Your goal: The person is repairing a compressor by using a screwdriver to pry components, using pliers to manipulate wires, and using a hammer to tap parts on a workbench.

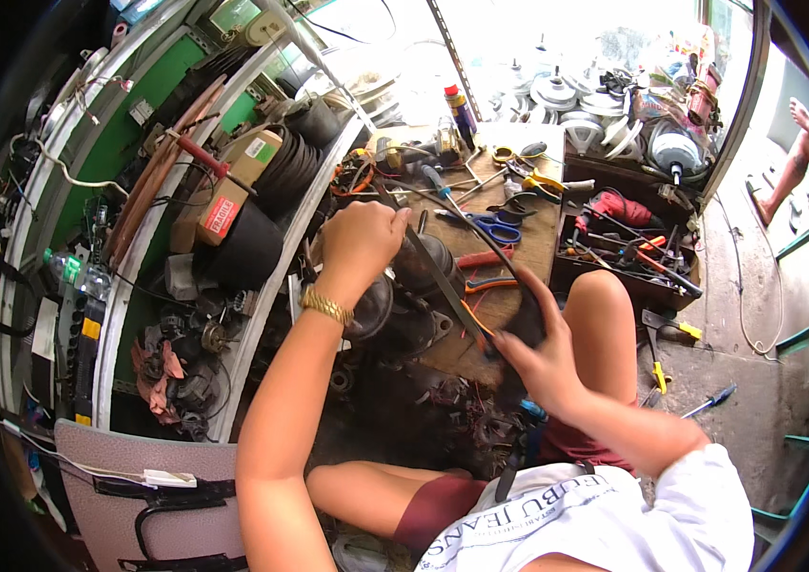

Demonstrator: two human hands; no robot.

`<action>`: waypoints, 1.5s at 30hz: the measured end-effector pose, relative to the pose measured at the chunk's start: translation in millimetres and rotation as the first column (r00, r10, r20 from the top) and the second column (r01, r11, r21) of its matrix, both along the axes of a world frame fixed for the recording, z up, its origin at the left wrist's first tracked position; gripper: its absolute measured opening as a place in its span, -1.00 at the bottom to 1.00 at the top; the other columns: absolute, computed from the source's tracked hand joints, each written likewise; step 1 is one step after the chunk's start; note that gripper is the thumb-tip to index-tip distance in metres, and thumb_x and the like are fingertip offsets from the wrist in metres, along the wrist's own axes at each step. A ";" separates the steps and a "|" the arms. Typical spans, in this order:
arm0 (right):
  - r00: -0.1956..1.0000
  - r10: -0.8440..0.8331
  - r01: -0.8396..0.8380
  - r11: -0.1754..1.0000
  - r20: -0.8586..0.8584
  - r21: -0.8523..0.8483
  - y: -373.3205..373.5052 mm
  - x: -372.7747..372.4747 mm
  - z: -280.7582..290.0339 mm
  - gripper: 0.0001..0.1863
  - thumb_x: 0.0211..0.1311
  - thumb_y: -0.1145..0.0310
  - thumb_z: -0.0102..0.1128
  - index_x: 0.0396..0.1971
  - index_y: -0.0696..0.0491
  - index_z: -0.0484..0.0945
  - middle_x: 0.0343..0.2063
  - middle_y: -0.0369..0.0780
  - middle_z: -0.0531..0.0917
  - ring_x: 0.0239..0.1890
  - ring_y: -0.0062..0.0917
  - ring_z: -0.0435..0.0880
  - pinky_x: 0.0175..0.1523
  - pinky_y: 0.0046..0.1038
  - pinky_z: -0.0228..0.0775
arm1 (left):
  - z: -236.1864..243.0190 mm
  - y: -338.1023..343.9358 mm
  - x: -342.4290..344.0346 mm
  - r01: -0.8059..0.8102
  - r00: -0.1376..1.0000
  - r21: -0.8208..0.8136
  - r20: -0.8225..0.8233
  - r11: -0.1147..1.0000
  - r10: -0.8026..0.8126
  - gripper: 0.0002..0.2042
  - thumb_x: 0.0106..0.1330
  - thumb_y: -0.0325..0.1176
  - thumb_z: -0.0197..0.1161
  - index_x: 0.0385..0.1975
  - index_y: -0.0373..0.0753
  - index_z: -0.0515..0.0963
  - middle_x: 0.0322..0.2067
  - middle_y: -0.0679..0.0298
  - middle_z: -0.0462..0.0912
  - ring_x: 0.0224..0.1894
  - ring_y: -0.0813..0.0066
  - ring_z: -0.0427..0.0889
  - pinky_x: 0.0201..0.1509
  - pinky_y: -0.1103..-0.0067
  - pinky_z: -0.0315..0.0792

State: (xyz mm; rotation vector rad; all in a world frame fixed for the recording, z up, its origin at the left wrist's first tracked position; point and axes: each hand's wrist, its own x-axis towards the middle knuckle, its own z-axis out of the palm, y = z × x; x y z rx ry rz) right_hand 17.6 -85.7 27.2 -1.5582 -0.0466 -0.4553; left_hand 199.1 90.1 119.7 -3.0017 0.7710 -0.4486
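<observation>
My left hand [364,243], with a gold watch at the wrist, is closed in a fist at the upper end of a long dark flat strip [438,272]. The strip slants down to my right hand [540,348], whose thumb and fingers close about its lower end. A thin dark curved length [481,234] bows out beside the strip and reaches the right fingers; I cannot tell whether the two form one loop. Beneath lie blue-handled scissors [495,227], pliers with orange-and-blue handles [490,283] and a dark round motor-like part [424,262].
A worn wooden board [533,243] bears tools and a spray can [460,114]. Right of it stands a toolbox [676,291] with a red power drill [622,210]. Shelves with a cardboard box [233,181] line the left. Another person's leg [786,176] shows far right.
</observation>
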 end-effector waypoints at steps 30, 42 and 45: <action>0.936 -0.259 0.101 0.848 -0.239 -0.521 -70.8 225.3 -120.6 -0.30 0.05 0.36 0.29 0.24 -0.01 0.24 -0.16 0.05 0.57 -0.12 -0.07 0.57 -0.01 -0.12 0.41 | 16.4 -12.3 -25.1 0.175 0.964 -0.072 -0.191 0.982 -0.186 -0.60 0.36 -0.23 0.18 -0.72 -0.31 0.43 -0.73 0.08 0.41 -0.65 0.08 0.44 -0.58 0.33 0.23; 0.978 0.193 -0.137 0.331 -0.075 -0.934 -22.4 149.0 -156.4 -0.71 -0.04 0.37 0.26 -0.22 0.00 0.59 -0.27 -0.26 0.57 -0.14 -0.35 0.53 -0.15 -0.29 0.40 | 13.5 -13.8 -26.2 0.143 0.979 -0.062 -0.136 0.988 -0.150 -0.57 0.36 -0.20 0.17 -0.75 -0.31 0.44 -0.73 0.07 0.42 -0.66 0.08 0.44 -0.59 0.32 0.23; 0.985 0.168 -0.088 0.286 -0.040 -0.954 -20.4 153.8 -158.2 -0.70 -0.13 0.26 0.39 -0.32 0.02 0.63 -0.29 -0.21 0.64 -0.16 -0.33 0.60 -0.21 -0.26 0.46 | 14.9 -16.9 -27.5 0.142 0.983 -0.077 -0.110 0.987 -0.150 -0.57 0.37 -0.19 0.15 -0.74 -0.30 0.47 -0.72 0.08 0.46 -0.64 0.07 0.48 -0.57 0.30 0.26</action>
